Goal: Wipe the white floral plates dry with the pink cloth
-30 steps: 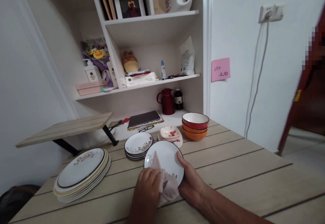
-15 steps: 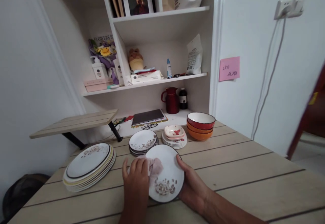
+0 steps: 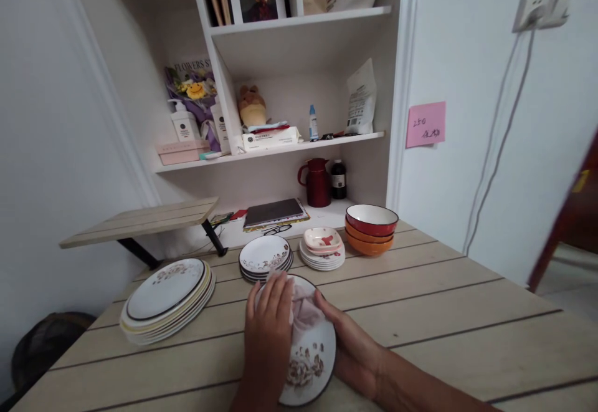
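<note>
My right hand [image 3: 355, 349] grips a white plate [image 3: 322, 371] by its right edge, thumb over the rim and fingers behind. The plate has a dark rim and brown flowers, and it is tilted toward me. Against its upper left face, my left hand [image 3: 270, 321] presses a pale pink cloth [image 3: 306, 309], part of which bunches out beside the fingers. Just beyond lies a stack of small flowered plates [image 3: 264, 253]. A taller stack of larger plates [image 3: 166, 293] stands to the left.
Small square dishes [image 3: 322, 239] sit on white saucers [image 3: 323, 261]; red and orange bowls [image 3: 371, 228] are stacked to their right. A raised wooden stand [image 3: 140, 225] occupies the back left. Behind the table, a shelf unit holds a red jug [image 3: 318, 184] and a laptop [image 3: 273, 212].
My left hand and the cloth have moved right and up across the plate. The plate has come lower and is tilted more. The camera view has shifted slightly.
</note>
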Motion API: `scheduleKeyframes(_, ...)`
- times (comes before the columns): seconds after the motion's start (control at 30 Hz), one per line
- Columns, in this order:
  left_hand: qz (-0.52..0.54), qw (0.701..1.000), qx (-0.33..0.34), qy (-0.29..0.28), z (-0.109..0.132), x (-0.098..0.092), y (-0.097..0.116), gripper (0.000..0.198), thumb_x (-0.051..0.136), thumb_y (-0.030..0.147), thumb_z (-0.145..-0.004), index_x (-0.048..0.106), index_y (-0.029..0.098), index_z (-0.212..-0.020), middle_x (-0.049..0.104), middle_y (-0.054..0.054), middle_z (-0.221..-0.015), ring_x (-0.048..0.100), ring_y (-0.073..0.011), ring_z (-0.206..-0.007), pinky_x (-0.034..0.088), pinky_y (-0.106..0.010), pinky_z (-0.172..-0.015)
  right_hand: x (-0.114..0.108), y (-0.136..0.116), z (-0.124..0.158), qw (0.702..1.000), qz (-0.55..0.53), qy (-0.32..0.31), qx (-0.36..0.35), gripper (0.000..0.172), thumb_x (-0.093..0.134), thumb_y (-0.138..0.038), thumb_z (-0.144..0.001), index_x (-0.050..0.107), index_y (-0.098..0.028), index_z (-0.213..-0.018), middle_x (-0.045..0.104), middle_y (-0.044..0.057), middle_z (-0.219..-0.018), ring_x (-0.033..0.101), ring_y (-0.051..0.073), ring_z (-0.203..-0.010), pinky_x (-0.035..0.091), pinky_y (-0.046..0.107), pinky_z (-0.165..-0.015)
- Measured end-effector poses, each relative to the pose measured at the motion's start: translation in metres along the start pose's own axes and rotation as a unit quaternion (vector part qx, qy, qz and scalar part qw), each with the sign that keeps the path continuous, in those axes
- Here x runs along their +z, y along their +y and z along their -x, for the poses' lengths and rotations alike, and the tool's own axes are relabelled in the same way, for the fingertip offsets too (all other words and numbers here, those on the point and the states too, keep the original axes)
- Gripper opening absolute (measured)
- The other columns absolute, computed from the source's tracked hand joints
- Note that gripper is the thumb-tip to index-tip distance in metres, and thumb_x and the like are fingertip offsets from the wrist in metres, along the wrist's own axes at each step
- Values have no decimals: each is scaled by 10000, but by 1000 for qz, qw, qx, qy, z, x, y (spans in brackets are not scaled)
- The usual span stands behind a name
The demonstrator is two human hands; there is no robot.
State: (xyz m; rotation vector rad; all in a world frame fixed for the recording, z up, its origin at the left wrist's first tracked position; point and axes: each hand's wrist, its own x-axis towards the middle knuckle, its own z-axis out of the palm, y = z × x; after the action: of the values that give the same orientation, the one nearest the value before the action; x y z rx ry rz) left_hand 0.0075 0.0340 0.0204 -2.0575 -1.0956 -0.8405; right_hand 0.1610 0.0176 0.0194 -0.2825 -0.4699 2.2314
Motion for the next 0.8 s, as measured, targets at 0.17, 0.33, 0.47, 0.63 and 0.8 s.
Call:
scheduleKeyframes(0.17,-28,997,-70,-19,8,3,-3,190,502,152,-859,649,196,-970,707,-56,-942,599,-207,-879,391,-384,-816,-11,-7,-3,998,-31,44,-20,605,479,-568,-847,550,-104,-1229,695,143,-1070,630,251,-1002,392,418,-962)
scheduleKeyframes(0.33,52,998,-7,17,13,4,10,164,510,179,-871,647,194,-958,687,-31,-895,596,-174,-841,427,-324,-773,-11,-10,-3,998,-49,47,-18,610,481,-590,-836,593,-71,-1135,703,153,-1002,647,238,-922,435,388,-905)
scheduleKeyframes(0.47,112,991,62,26,8,3,23,264,421,194,-913,627,205,-1078,684,-46,-1066,589,-170,-999,430,-323,-878,-3,-5,0,997,-57,44,-12,524,502,-537,-855,636,-61,-1026,714,131,-941,650,204,-893,439,324,-897)
scheduleKeyframes(0.63,69,998,10,2,0,6,15,324,422,189,-906,580,226,-1187,653,-46,-1185,570,-192,-1085,386,-389,-928,2,2,1,998,-49,34,-13,472,519,-463,-872,612,-83,-1136,716,111,-1000,651,196,-924,418,322,-935)
scheduleKeyframes(0.8,-17,992,-110,-60,8,6,-3,272,494,160,-868,621,201,-1104,696,-53,-1010,614,-217,-914,399,-387,-756,-3,0,-2,997,-43,53,-24,550,549,-527,-828,585,-113,-1189,721,116,-998,650,233,-948,430,388,-916)
